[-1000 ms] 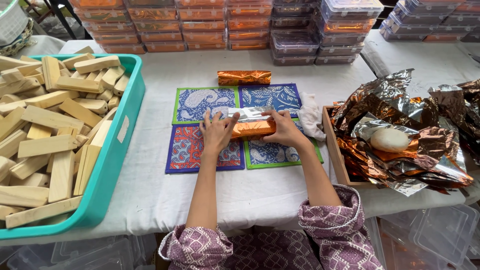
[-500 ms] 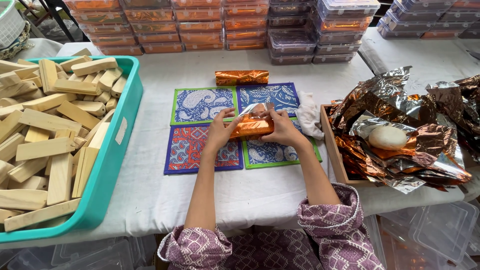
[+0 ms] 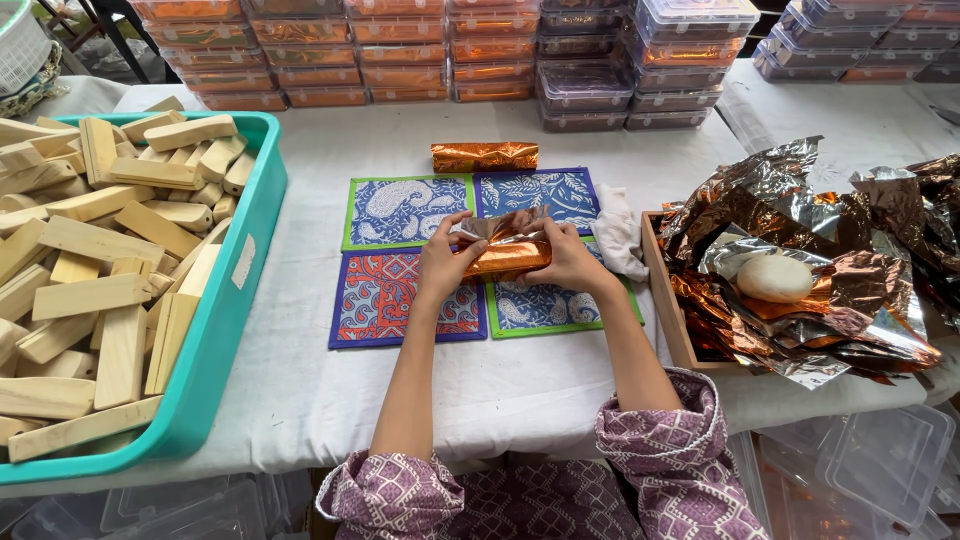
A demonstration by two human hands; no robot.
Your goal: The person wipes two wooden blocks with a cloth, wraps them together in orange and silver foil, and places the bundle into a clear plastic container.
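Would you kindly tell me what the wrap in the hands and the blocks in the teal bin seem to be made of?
The wrap looks like thin metallic foil: copper outside, silver inside, creased and mirror-shiny. The blocks appear to be pale, unfinished wood: matte, with sawn edges and faint grain.

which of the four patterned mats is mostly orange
The near-left mat, under the left hand: orange-red pattern with a dark blue border. The other three are blue and white.

A teal tub (image 3: 232,300) of pale wooden blocks (image 3: 90,250) fills the nine o'clock side of the white-clothed surface (image 3: 500,380). Stacked clear boxes (image 3: 450,50) line twelve o'clock. At three o'clock a wooden tray (image 3: 668,310) holds crumpled copper foil sheets (image 3: 800,230) and a pale round lump (image 3: 775,278). A white cloth (image 3: 618,230) lies beside it.
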